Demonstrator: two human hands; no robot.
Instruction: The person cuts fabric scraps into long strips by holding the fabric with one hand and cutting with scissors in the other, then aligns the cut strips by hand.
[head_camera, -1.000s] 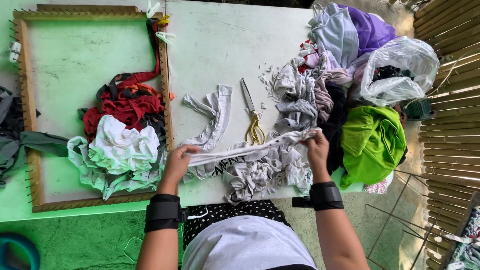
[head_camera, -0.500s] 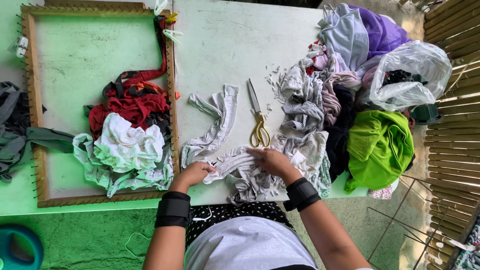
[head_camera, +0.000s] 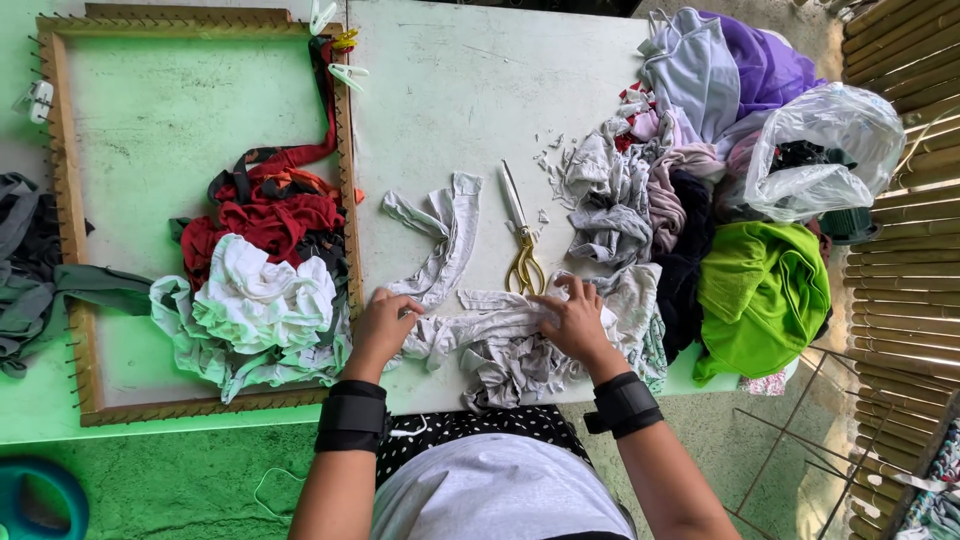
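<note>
My left hand (head_camera: 380, 330) and my right hand (head_camera: 572, 320) both press on a crumpled grey fabric strip (head_camera: 490, 330) lying at the near edge of the pale table (head_camera: 450, 90). The left hand pinches its left end; the right hand lies flat on its right part with fingers spread. Yellow-handled scissors (head_camera: 522, 250) lie on the table just beyond the right hand, blades pointing away. Another grey strip (head_camera: 445, 240) runs from the left hand toward the table's middle. Both wrists wear black bands.
A wooden frame (head_camera: 345, 180) on the left holds a heap of red, white and pale green cloth (head_camera: 260, 290). Piled clothes, a green garment (head_camera: 760, 290) and a clear plastic bag (head_camera: 820, 150) crowd the right. Bamboo fencing (head_camera: 910, 250) stands at far right.
My hands came closer together and lowered the stretched grey strip onto the table. The right hand moved left, toward the scissors' handles.
</note>
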